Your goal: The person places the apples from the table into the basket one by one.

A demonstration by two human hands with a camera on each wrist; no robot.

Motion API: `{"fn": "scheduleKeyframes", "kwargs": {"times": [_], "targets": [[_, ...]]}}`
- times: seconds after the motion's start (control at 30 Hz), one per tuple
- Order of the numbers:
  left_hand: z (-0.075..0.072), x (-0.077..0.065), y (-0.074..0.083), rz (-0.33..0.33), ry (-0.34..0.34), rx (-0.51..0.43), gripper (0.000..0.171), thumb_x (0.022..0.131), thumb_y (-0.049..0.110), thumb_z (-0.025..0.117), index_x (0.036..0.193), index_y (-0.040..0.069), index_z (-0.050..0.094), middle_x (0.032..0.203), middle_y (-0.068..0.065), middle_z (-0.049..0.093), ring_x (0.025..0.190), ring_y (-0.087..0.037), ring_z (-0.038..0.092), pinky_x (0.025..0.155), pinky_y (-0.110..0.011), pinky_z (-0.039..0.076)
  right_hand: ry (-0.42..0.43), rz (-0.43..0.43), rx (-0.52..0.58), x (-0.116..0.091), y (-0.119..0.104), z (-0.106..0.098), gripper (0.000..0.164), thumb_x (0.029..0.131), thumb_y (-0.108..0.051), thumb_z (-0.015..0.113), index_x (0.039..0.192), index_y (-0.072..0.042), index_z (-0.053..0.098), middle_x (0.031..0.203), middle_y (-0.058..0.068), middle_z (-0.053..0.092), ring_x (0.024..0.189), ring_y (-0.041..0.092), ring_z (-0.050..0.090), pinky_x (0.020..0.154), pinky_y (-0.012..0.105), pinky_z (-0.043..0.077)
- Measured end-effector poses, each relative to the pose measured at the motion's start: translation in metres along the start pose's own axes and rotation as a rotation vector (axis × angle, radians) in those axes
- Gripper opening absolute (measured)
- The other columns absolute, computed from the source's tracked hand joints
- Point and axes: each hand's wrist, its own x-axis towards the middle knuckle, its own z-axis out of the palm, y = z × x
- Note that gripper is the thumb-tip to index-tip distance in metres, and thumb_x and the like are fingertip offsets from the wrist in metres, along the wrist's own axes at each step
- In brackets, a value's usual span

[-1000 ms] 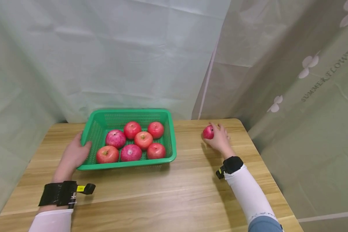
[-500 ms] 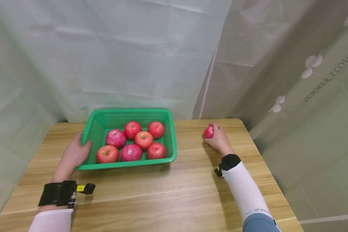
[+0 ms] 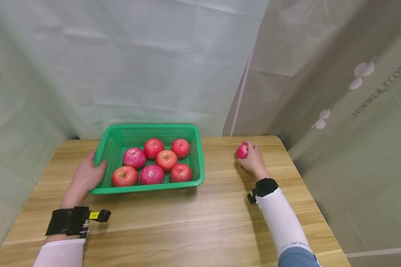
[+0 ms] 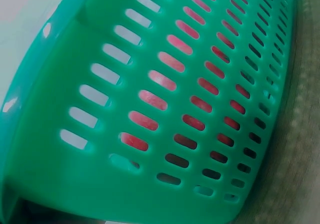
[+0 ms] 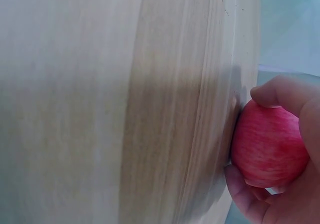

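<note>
A green plastic basket (image 3: 147, 190) with slotted walls sits at the back left of the table, holding several red apples (image 3: 166, 160). My left hand (image 3: 87, 175) grips its left rim, thumb over the inside and fingers out of sight behind the edge. In the left wrist view the basket wall (image 4: 150, 194) fills the picture, red fruit showing through the slots. At the back right my right hand (image 3: 254, 161) holds a single pinkish-red apple (image 5: 270, 146) between thumb and curled fingers. That apple is at the tabletop; whether it touches the wood I cannot tell.
The wooden table (image 3: 194, 226) ends close behind the basket and the right hand. A pale curtain (image 3: 147, 66) hangs along the back, and a printed one (image 3: 364, 155) stands along the right edge. Black straps with small cameras circle both wrists.
My right fingers, spread more around the apple a second ago, have closed in on it. The left hand and the basket stay put; the view has shifted slightly.
</note>
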Motion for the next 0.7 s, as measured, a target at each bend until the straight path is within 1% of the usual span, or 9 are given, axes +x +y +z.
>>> {"fn": "scheduleKeyframes", "kwargs": {"times": [0.13, 0.3, 0.5, 0.7], "targets": [[-0.0001, 0.001, 0.0002, 0.011, 0.005, 0.005, 0.07, 0.115, 0.029, 0.035, 0.165, -0.012, 0.009, 0.152, -0.048, 0.035, 0.125, -0.058, 0.046, 0.097, -0.074, 0.043, 0.005, -0.01, 0.001, -0.0004, 0.0001, 0.0, 0.088, 0.085, -0.021, 0.086, 0.158, -0.011, 0.038, 0.148, 0.031, 0.04, 0.132, 0.049, 0.045, 0.108, 0.064, 0.046], [-0.0001, 0.0012, 0.0012, 0.018, 0.008, 0.003, 0.069, 0.115, 0.028, 0.035, 0.164, -0.013, 0.01, 0.152, -0.048, 0.036, 0.127, -0.059, 0.046, 0.099, -0.075, 0.042, -0.014, -0.008, 0.002, -0.0016, 0.0011, -0.0019, 0.089, 0.087, -0.022, 0.086, 0.159, -0.011, 0.036, 0.149, 0.03, 0.039, 0.133, 0.048, 0.045, 0.108, 0.063, 0.046], [0.0007, 0.0009, 0.0022, 0.012, 0.001, -0.005, 0.069, 0.115, 0.029, 0.035, 0.165, -0.012, 0.009, 0.153, -0.047, 0.035, 0.125, -0.058, 0.046, 0.1, -0.075, 0.041, -0.032, -0.014, -0.006, -0.0057, 0.0029, -0.0064, 0.087, 0.089, -0.024, 0.083, 0.16, -0.009, 0.034, 0.148, 0.031, 0.04, 0.132, 0.05, 0.049, 0.107, 0.064, 0.047], [-0.0004, -0.0011, 0.0025, 0.003, -0.004, -0.01, 0.07, 0.115, 0.029, 0.035, 0.165, -0.012, 0.008, 0.153, -0.047, 0.034, 0.124, -0.057, 0.046, 0.099, -0.075, 0.042, -0.046, -0.025, -0.037, -0.007, 0.0017, -0.0088, 0.087, 0.089, -0.027, 0.083, 0.159, -0.009, 0.034, 0.145, 0.03, 0.043, 0.128, 0.05, 0.053, 0.106, 0.063, 0.048]]}}
